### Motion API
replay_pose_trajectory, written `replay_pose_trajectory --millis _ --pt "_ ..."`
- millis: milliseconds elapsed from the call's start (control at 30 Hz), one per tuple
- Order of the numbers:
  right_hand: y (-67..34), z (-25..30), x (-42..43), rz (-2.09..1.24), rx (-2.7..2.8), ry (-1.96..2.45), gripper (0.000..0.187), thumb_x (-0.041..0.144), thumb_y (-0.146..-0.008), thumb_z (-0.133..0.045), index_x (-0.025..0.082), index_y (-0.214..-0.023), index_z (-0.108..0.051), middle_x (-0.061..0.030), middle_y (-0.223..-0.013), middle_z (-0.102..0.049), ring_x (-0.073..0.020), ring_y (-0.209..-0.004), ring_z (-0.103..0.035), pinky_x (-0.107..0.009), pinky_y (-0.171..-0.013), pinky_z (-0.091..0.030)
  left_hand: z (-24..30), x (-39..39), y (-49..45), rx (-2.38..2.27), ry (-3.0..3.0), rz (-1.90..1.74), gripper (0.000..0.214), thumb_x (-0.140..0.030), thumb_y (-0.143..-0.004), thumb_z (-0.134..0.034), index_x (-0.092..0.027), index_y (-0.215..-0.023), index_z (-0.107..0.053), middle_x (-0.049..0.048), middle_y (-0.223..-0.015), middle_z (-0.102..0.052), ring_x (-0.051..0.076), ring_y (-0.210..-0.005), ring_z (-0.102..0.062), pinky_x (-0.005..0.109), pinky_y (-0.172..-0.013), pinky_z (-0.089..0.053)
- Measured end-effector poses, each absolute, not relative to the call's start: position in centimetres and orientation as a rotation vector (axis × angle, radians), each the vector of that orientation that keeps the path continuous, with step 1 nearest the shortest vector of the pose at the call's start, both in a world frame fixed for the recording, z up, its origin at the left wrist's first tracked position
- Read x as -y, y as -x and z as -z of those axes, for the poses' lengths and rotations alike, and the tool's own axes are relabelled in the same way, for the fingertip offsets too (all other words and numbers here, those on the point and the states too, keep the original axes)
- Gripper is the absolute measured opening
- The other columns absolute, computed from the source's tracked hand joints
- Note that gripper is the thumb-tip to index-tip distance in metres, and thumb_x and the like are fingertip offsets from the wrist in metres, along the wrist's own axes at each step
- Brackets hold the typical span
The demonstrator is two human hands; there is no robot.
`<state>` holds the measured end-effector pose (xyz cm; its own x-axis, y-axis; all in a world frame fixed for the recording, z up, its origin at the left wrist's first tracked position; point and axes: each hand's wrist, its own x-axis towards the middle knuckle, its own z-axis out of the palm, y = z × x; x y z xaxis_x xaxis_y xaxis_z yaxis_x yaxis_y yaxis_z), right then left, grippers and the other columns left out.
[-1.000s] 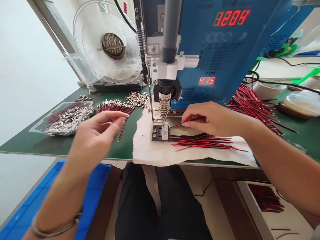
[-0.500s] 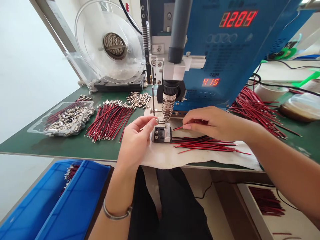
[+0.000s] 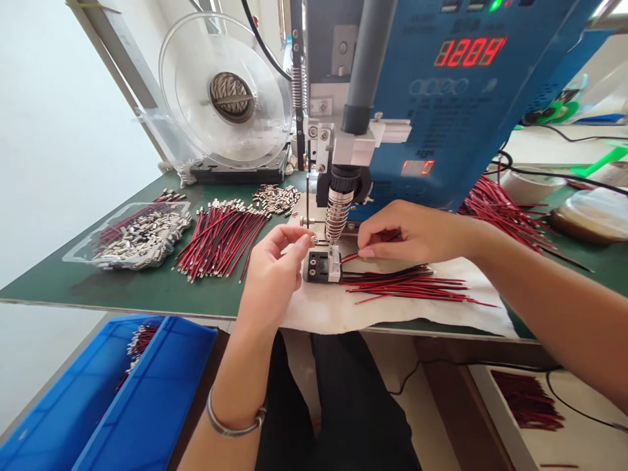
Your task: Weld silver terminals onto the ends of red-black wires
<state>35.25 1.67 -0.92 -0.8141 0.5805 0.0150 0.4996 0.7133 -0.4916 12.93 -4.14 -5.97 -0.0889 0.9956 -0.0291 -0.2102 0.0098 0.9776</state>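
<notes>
My left hand (image 3: 273, 268) is pinched on a small metal piece (image 3: 314, 240) held just left of the soldering tip (image 3: 337, 222). My right hand (image 3: 409, 230) pinches a red-and-black wire (image 3: 349, 257) and holds its end at the small black fixture (image 3: 322, 266) under the tip. Both hands sit on a white cloth (image 3: 324, 307) in front of the blue machine (image 3: 441, 98). A loose bunch of red-and-black wires (image 3: 412, 284) lies on the cloth below my right hand.
Left on the green table (image 3: 98, 288) lie finished wires (image 3: 220, 235), a clear tray of metal terminals (image 3: 137, 232) and a loose terminal heap (image 3: 277, 196). A clear spool (image 3: 228, 91) stands behind. More wires (image 3: 500, 209) lie at right. Blue bins (image 3: 112, 399) sit below the table edge.
My left hand came from the left pile to the fixture with a small metal piece. The right hand pushed the wire end closer to the fixture. The lower display changed from 415.
</notes>
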Motion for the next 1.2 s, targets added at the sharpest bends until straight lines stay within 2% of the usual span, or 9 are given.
replay_pose_trajectory --millis 167,333,467,633,833,1067,1200 --pt "-35.5 2.0 -1.0 -0.617 2.617 0.858 0.028 0.037 -0.094 -0.055 0.018 -0.077 -0.068 0.0017 -0.064 -0.062 -0.0108 -0.056 -0.048 -0.027 -0.057 -0.035 7.0 3.7 -12.6 -1.195 -1.086 -1.297 0.012 -0.031 -0.079 -0.077 -0.021 -0.082 -0.071 -0.0037 -0.062 -0.047 0.004 -0.045 -0.026 0.021 -0.040 -0.017" --pt "-35.2 2.8 -0.8 -0.474 2.537 0.816 0.027 0.034 -0.094 -0.056 0.018 -0.078 -0.070 -0.0003 -0.066 -0.065 -0.0116 -0.057 -0.050 -0.027 -0.058 -0.039 8.1 3.6 -12.3 -1.217 -1.222 -1.209 0.016 -0.037 -0.084 -0.075 -0.022 -0.089 -0.075 -0.0017 -0.069 -0.058 0.005 -0.046 -0.029 0.023 -0.041 -0.016" --pt "-34.9 3.4 -0.4 -0.426 2.493 0.837 0.026 0.032 -0.094 -0.056 0.019 -0.076 -0.070 0.0003 -0.065 -0.065 -0.0118 -0.055 -0.048 -0.028 -0.058 -0.038 7.8 4.0 -12.3 -1.181 -1.226 -1.200 0.022 -0.043 -0.083 -0.078 -0.022 -0.087 -0.076 0.0011 -0.077 -0.067 0.006 -0.050 -0.041 0.023 -0.042 -0.022" --pt "-34.7 3.5 -0.1 -0.368 2.480 0.829 0.027 0.031 -0.095 -0.055 0.019 -0.077 -0.072 -0.0001 -0.064 -0.065 -0.0118 -0.054 -0.047 -0.028 -0.057 -0.037 7.7 4.3 -12.1 -1.143 -1.217 -1.217 0.024 -0.044 -0.081 -0.082 -0.022 -0.089 -0.077 0.0021 -0.082 -0.072 0.008 -0.060 -0.053 0.020 -0.045 -0.029" --pt "-34.5 3.3 0.2 -0.360 2.492 0.776 0.022 0.026 -0.096 -0.058 0.018 -0.088 -0.077 -0.0007 -0.071 -0.071 -0.0104 -0.057 -0.054 -0.025 -0.058 -0.039 7.6 4.4 -11.9 -1.122 -1.231 -1.170 0.024 -0.043 -0.083 -0.081 -0.022 -0.093 -0.075 0.0004 -0.091 -0.073 0.005 -0.061 -0.052 0.018 -0.048 -0.032" --pt "-34.1 3.4 0.6 -0.251 2.466 0.815 0.021 0.026 -0.095 -0.061 0.019 -0.081 -0.075 0.0014 -0.065 -0.067 -0.0090 -0.052 -0.048 -0.026 -0.056 -0.036 7.6 4.3 -12.2 -1.139 -1.196 -1.196 0.023 -0.040 -0.082 -0.083 -0.020 -0.086 -0.074 -0.0018 -0.084 -0.070 0.003 -0.060 -0.050 0.015 -0.052 -0.035" --pt "-33.9 3.4 0.9 -0.251 2.449 0.825 0.021 0.025 -0.095 -0.060 0.020 -0.081 -0.075 0.0005 -0.067 -0.068 -0.0100 -0.051 -0.048 -0.028 -0.056 -0.036 7.7 4.4 -12.2 -1.132 -1.182 -1.216 0.022 -0.040 -0.081 -0.083 -0.020 -0.084 -0.074 -0.0029 -0.082 -0.069 0.000 -0.054 -0.043 0.015 -0.050 -0.033"
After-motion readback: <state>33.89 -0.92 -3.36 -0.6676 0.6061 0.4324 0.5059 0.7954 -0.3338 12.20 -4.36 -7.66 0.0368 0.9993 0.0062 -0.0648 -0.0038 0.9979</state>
